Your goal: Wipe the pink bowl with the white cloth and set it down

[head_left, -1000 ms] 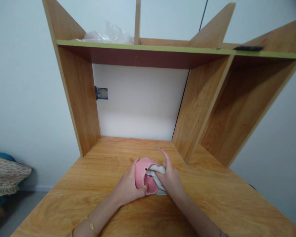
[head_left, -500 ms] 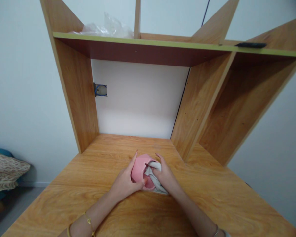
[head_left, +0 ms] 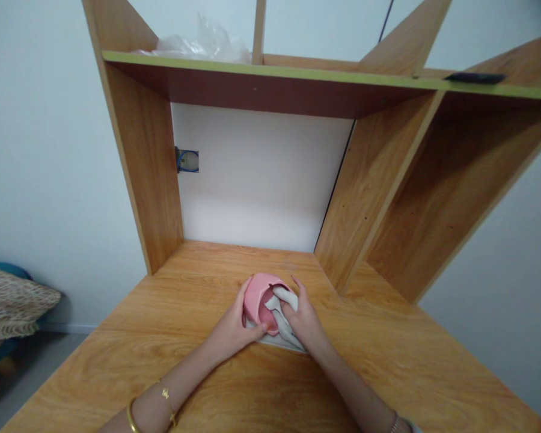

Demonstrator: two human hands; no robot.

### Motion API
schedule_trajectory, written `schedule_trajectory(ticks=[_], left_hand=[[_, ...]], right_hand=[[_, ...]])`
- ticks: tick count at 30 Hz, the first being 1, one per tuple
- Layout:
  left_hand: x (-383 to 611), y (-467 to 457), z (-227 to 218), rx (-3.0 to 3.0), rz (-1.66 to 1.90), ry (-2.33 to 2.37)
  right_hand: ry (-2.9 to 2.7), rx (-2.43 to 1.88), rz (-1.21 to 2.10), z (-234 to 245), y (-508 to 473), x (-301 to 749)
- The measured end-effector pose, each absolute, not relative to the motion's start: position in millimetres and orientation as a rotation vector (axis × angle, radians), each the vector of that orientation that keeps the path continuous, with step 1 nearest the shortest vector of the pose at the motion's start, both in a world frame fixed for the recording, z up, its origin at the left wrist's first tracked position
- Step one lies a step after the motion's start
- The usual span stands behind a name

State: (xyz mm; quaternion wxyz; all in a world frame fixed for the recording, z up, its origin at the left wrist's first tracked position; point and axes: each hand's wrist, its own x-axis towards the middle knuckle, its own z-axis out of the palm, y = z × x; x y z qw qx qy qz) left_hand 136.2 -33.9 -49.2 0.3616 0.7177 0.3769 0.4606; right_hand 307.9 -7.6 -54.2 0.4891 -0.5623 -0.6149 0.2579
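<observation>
Now the bowl (head_left: pixel 256 297) lies tipped further over on the surface (head_left: pixel 388 361), near its middle. The left hand (head_left: pixel 232 328) keeps its grip wrapped round the rim, while the right hand (head_left: pixel 304 322) pinches the cloth (head_left: pixel 285 297), pushed deeper inside, so wiping continues.

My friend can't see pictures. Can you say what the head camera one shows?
On a wooden desk, the left hand holds a pink bowl tipped on its side while the right hand presses a white cloth into it. A shelf above carries a crumpled clear plastic bag.
</observation>
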Motion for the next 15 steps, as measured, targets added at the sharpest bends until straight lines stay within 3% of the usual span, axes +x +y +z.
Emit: schedule_trajectory(ticks=[7, 15], left_hand=[[134.4, -43.0, -30.4, 1.964, 1.094, 1.236], [128.7, -48.7, -22.4, 2.136, 0.970, 1.354]], right_hand=[[-1.569, -1.492, 0.474, -31.8, -13.3, 311.2], [-1.793, -1.552, 0.016, -14.1, -34.1, 306.4]])
